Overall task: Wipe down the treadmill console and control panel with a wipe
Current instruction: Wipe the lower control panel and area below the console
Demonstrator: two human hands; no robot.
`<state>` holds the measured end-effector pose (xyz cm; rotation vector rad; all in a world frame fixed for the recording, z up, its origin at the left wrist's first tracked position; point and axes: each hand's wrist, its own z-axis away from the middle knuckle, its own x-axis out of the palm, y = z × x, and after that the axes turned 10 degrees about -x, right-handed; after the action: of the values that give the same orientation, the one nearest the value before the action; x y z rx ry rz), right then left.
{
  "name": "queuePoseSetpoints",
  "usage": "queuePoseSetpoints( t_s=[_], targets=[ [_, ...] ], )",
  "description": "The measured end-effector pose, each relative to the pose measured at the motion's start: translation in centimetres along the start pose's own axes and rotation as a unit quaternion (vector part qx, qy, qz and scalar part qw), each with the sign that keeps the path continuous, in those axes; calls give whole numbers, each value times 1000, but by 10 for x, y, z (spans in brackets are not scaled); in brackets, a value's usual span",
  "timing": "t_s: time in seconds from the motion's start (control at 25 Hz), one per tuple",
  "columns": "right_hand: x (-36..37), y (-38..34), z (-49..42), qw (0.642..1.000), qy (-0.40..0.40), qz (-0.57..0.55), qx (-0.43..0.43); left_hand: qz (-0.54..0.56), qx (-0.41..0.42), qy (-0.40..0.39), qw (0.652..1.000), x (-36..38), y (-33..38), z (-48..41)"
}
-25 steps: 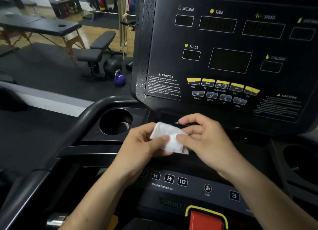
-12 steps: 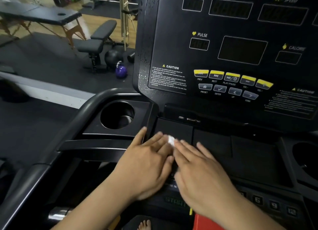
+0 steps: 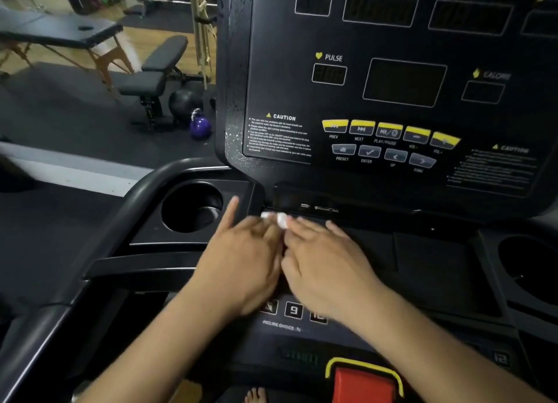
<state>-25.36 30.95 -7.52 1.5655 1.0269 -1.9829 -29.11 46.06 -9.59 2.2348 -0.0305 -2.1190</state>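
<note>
The black treadmill console [image 3: 392, 85] fills the upper right, with dark displays and yellow buttons [image 3: 389, 131]. Below it lies a flat black tray shelf [image 3: 422, 251], then the control panel [image 3: 294, 310] with number keys. My left hand [image 3: 241, 260] and my right hand [image 3: 329, 260] lie flat side by side on the shelf, fingers spread forward. Both press a white wipe [image 3: 280, 220] onto the shelf; only small bits of it show at the fingertips, the rest is hidden under the hands.
A round cup holder [image 3: 191, 206] sits left of my hands, another [image 3: 531, 269] at the far right. A curved black handrail [image 3: 142, 188] runs along the left. A red stop button [image 3: 365, 381] is at the bottom. Beyond are a weight bench [image 3: 157, 76], a purple kettlebell [image 3: 200, 126] and a massage table [image 3: 60, 31].
The wipe went from held up between both hands to pressed flat on the shelf. Since half a second ago both hands have slid forward, toward the base of the console.
</note>
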Motion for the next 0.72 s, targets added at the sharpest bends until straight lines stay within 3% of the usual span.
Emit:
queuePoseSetpoints(
  t_s=[0.24,0.44,0.52,0.6,0.72],
  targets=[
    [8,-16,41,999,-7,48,4,24,41,-23,999,-2,8,41],
    [0,9,8,997,-16,62,42,2,26,9,1000,4,13,-11],
    [9,-2,34,996,-17,85,21,20,52,-37,998,1,19,14],
    [12,-8,53,997,-6,81,11,41,64,-27,997,-1,21,38],
    [7,17,22,999,-1,40,21,33,19,-11,999,2,22,9]
  ],
)
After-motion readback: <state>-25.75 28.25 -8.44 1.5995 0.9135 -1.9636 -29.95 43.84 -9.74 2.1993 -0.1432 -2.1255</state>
